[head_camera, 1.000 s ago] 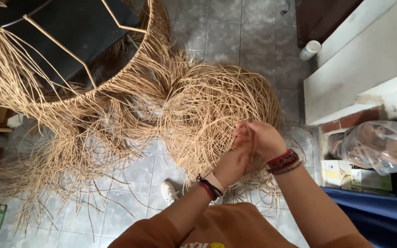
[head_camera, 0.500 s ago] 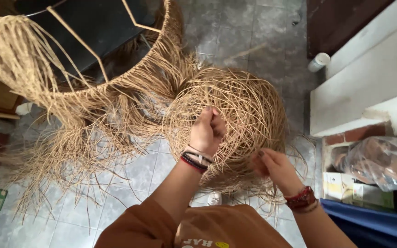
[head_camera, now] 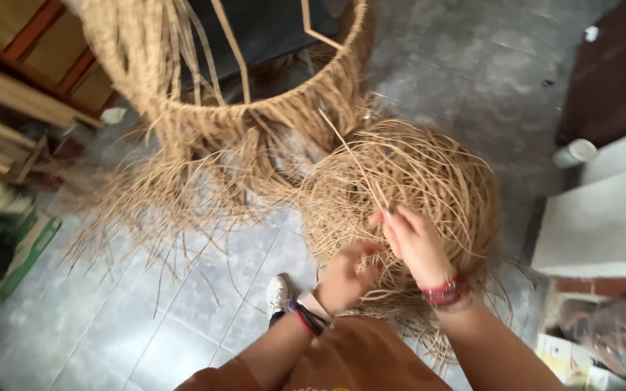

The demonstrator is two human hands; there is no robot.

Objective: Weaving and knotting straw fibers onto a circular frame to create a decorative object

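A: What is the room like?

B: A grey tiled floor (head_camera: 182,304) fills most of the view, with a white bench (head_camera: 603,224) at the right and wooden planks (head_camera: 16,94) at the upper left.

A: And the big woven piece?

B: A fringed straw frame (head_camera: 255,108) hangs at the top, loose strands trailing over the tiles. Just beside it, lower right, sits the round straw bundle (head_camera: 414,181).

A: The hands?

B: The right hand (head_camera: 414,242) lies on the bundle, fingers pinching 1 strand. The left hand (head_camera: 345,275) is curled shut around strands at the bundle's lower edge.

A: Any packages?

B: A green box (head_camera: 27,250) at the left and a clear plastic bag (head_camera: 617,340) at the lower right. A small white cup (head_camera: 572,152) stands by the bench.
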